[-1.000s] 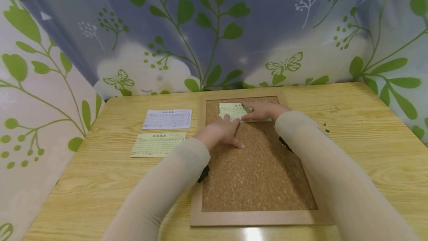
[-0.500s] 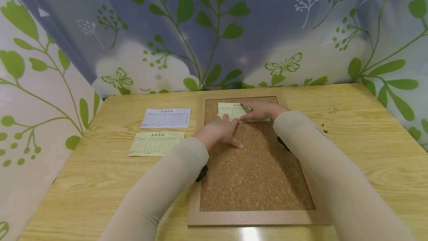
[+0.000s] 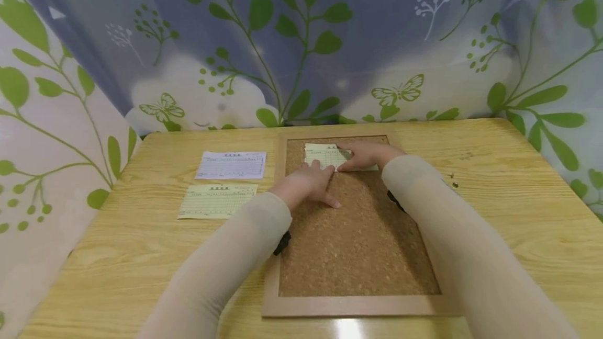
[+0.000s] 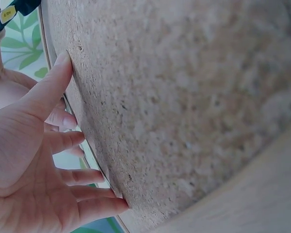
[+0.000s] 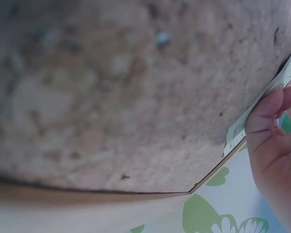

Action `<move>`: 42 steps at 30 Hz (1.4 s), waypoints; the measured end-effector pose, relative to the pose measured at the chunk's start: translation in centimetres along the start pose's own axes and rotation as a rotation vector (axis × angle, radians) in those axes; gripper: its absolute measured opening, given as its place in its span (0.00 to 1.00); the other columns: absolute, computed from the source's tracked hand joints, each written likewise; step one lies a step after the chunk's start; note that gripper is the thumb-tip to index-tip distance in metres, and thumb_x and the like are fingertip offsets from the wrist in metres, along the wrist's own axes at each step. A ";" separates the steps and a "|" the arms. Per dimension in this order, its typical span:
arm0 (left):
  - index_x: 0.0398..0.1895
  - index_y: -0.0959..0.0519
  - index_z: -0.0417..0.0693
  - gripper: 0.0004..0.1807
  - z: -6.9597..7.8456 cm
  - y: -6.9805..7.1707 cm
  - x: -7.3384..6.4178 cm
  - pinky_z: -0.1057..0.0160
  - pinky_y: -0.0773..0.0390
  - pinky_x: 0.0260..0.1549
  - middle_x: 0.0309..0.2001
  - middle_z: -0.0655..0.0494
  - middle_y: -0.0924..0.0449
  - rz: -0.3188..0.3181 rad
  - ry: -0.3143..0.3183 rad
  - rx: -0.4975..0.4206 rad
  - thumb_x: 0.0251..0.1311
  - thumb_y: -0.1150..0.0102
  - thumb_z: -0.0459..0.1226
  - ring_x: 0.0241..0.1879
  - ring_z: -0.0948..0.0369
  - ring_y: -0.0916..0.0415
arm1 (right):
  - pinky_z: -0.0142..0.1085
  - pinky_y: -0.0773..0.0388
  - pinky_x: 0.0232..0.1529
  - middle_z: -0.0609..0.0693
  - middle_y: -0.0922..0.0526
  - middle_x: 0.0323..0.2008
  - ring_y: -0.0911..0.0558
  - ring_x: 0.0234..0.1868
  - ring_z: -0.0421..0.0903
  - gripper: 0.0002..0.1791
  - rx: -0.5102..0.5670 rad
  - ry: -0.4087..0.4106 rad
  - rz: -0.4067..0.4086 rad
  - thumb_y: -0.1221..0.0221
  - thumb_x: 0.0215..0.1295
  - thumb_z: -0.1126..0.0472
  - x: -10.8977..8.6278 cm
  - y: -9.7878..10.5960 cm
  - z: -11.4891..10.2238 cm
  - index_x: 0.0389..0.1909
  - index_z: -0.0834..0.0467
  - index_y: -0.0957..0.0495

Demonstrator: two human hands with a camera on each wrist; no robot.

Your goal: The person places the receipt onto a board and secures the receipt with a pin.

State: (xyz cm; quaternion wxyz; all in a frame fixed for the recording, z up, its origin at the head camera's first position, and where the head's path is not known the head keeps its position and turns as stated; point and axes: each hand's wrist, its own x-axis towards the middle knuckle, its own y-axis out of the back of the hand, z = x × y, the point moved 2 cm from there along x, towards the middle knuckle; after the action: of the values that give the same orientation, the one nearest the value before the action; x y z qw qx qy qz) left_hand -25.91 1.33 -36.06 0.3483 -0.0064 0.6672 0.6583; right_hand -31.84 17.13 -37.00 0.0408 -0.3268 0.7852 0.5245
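A pale yellow-green printed form [image 3: 321,155] lies on the upper part of a wood-framed cork board [image 3: 358,245]. My left hand [image 3: 308,184], fingers spread, touches the form's lower edge with its fingertips; its thumb points down over bare cork. In the left wrist view, the left hand's fingertips [image 4: 121,206] meet the cork along the paper's edge. My right hand [image 3: 365,155] rests over the form's right half and covers much of it. In the right wrist view, the right thumb [image 5: 266,109] presses on the paper; whether anything is under the right fingers is hidden.
Left of the board, a white form [image 3: 231,165] and another yellow-green form [image 3: 214,202] lie on the wooden table [image 3: 141,255]. Two small brass-coloured pins [image 3: 455,184] lie right of the board. A leaf-patterned curtain [image 3: 348,41] hangs behind the table.
The head view has shifted slightly, so the board and papers sit a little further left. Both hands keep nearly the same place on the form.
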 end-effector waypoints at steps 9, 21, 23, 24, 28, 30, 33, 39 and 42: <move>0.74 0.53 0.51 0.52 0.0 -0.1 -0.2 0.44 0.40 0.59 0.70 0.40 0.53 0.002 -0.012 0.006 0.51 0.42 0.62 0.67 0.40 0.52 | 0.54 0.49 0.65 0.61 0.53 0.71 0.47 0.69 0.60 0.44 0.003 -0.019 -0.004 0.44 0.65 0.49 0.1 -0.3 -0.1 0.73 0.58 0.58; 0.73 0.51 0.52 0.52 0.5 -0.7 0.4 0.44 0.39 0.58 0.70 0.40 0.52 0.009 -0.022 -0.001 0.50 0.41 0.62 0.67 0.39 0.53 | 0.55 0.50 0.65 0.61 0.53 0.71 0.48 0.69 0.61 0.44 0.024 -0.048 -0.019 0.44 0.65 0.49 -0.3 -0.7 0.5 0.73 0.57 0.59; 0.73 0.52 0.52 0.52 0.4 -0.6 0.4 0.43 0.38 0.58 0.70 0.40 0.52 0.007 -0.019 0.000 0.50 0.41 0.62 0.67 0.40 0.53 | 0.56 0.50 0.64 0.62 0.52 0.71 0.48 0.69 0.61 0.44 0.020 -0.050 -0.024 0.45 0.66 0.48 -0.3 -0.6 0.4 0.73 0.58 0.59; 0.74 0.52 0.52 0.52 0.4 -0.5 0.4 0.43 0.38 0.58 0.70 0.40 0.52 0.003 -0.016 0.000 0.50 0.41 0.62 0.67 0.40 0.53 | 0.55 0.50 0.64 0.62 0.53 0.71 0.48 0.69 0.61 0.44 0.020 -0.049 -0.027 0.45 0.66 0.48 -0.3 -0.5 0.3 0.73 0.58 0.59; 0.74 0.52 0.52 0.52 0.3 -0.4 0.1 0.43 0.38 0.58 0.70 0.41 0.53 -0.010 -0.002 -0.002 0.50 0.41 0.62 0.67 0.41 0.52 | 0.55 0.51 0.65 0.62 0.54 0.71 0.50 0.69 0.60 0.44 0.016 -0.054 -0.041 0.45 0.66 0.49 -0.3 -0.4 -0.3 0.73 0.59 0.59; 0.74 0.53 0.52 0.53 0.2 -0.4 0.1 0.43 0.39 0.58 0.70 0.41 0.53 -0.009 0.001 -0.006 0.50 0.41 0.62 0.67 0.41 0.53 | 0.55 0.53 0.66 0.61 0.54 0.71 0.51 0.70 0.60 0.43 0.001 -0.062 -0.042 0.45 0.66 0.49 -0.3 -0.3 -0.5 0.73 0.59 0.58; 0.74 0.54 0.53 0.53 0.2 -0.4 0.0 0.44 0.40 0.59 0.71 0.41 0.54 -0.008 0.005 -0.007 0.50 0.42 0.62 0.68 0.42 0.54 | 0.55 0.53 0.66 0.61 0.53 0.71 0.52 0.70 0.60 0.42 -0.020 -0.073 -0.043 0.48 0.68 0.48 -0.2 -0.2 -0.7 0.73 0.59 0.57; 0.74 0.54 0.52 0.53 0.1 -0.2 0.0 0.44 0.40 0.59 0.71 0.40 0.55 -0.001 -0.007 -0.008 0.51 0.42 0.62 0.68 0.41 0.54 | 0.53 0.48 0.65 0.61 0.51 0.71 0.46 0.68 0.59 0.36 -0.030 -0.098 -0.050 0.53 0.72 0.51 -0.1 0.1 -1.2 0.73 0.60 0.57; 0.74 0.53 0.52 0.53 -0.1 0.0 -0.1 0.44 0.39 0.59 0.71 0.40 0.55 0.005 -0.003 -0.001 0.50 0.42 0.63 0.68 0.41 0.53 | 0.52 0.49 0.65 0.61 0.50 0.70 0.47 0.69 0.58 0.35 -0.076 -0.092 -0.045 0.53 0.72 0.54 0.1 0.4 -1.6 0.72 0.62 0.56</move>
State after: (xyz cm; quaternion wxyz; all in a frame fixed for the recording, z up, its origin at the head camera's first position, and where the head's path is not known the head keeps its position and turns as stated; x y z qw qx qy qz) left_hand -25.90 1.16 -36.00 0.3476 -0.0040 0.6665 0.6595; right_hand -31.69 15.76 -36.05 0.0759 -0.3212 0.7545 0.5673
